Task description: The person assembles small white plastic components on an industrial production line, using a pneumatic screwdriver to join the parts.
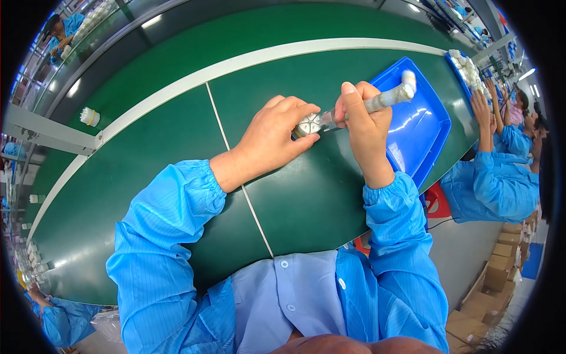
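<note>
My left hand [265, 134] is closed round a small round white part [309, 124] with a segmented top, holding it low over the green work surface. Thumb and fingers grip it from the left side. In my right hand [367, 127] is a translucent grey tube-like tool [384, 99], its upper end bent and whitish. The fingers wrap round its middle, with the thumb pointing up along it. The tool's clear lower end points at the white part and appears to touch it; my fingers partly hide its shaft.
Beneath the tool's bent end lies a blue plastic tray [413, 135]. Another blue tray full of white parts [466, 71] is at the far right, near co-workers in blue. A white cylindrical piece [89, 117] stands on the belt beyond the white rail [259, 57]. A metal post [53, 131] rises at left.
</note>
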Motion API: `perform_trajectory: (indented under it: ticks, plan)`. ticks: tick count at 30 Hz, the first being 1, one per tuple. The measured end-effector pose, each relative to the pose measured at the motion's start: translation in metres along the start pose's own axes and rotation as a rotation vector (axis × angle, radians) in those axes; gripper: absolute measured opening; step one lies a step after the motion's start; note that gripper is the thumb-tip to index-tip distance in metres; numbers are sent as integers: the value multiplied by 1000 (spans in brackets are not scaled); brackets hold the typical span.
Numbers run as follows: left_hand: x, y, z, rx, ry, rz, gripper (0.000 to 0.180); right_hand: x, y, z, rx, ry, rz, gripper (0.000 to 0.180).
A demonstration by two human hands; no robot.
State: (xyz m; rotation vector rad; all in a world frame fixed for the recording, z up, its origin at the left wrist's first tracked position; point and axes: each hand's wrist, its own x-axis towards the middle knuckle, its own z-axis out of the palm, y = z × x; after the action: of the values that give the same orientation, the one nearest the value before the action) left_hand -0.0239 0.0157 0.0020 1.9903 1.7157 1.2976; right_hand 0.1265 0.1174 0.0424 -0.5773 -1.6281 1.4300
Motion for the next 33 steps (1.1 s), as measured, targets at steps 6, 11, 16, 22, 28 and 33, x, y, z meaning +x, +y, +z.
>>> perform_trajectory:
  ticks: [6, 11, 16, 22, 28, 33]
  plan:
    - [4, 14, -5, 91, -23, -108, 42, 5, 3, -2, -66, -32, 24, 35]
    - [-3, 12, 6, 74, 37, -147, 46, 1, 4, 0, -45, -47, 22, 35]
    - [-9, 4, 5, 22, 117, -56, 46, 2, -2, -6, 75, 29, -41, 34]
    - [-6, 4, 2, -69, 77, -26, 42, 2, 2, -3, 26, -30, -25, 34]
    - [-5, 2, 3, -82, 53, 14, 43, 2, 6, 0, -46, -45, -14, 34]
    - [-5, 10, 5, -3, 31, -176, 47, -1, 3, 4, -87, -45, -29, 35]
